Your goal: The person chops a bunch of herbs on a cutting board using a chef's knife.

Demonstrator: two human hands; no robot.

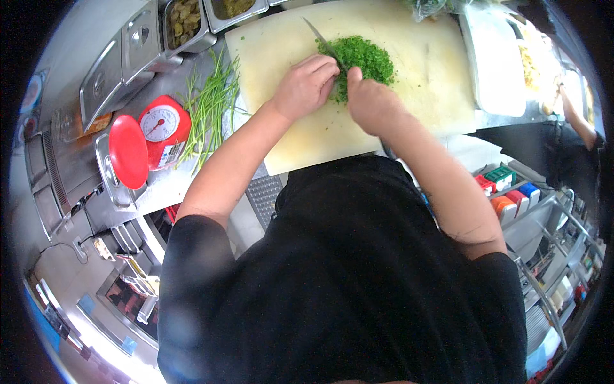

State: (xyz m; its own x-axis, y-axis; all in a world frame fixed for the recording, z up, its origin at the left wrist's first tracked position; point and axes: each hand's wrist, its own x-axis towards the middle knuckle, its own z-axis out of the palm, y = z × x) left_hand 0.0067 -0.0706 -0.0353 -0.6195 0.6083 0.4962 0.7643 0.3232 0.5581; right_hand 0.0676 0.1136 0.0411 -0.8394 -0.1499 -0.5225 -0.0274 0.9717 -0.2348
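Observation:
A knife [318,36] points up and to the left over a pale cutting board [312,144]. My right hand [376,103] is closed round its handle, thumb on top. My left hand [311,86], fingers curled, lies right beside the blade; whether it pinches the blade or some herbs is hidden. Finely chopped green herbs [367,60] are heaped just beyond both hands, touching the blade's right side. Left of the board lies a loose bunch of long green stems [208,103] on the metal counter.
A red dial scale [165,132] with a red pan [128,151] stands at the left. Steel food containers [184,24], one holding sliced pickles, line the upper left. A white tray [496,62] is at the board's right. Farther right, a co-worker's arm [575,113] shows.

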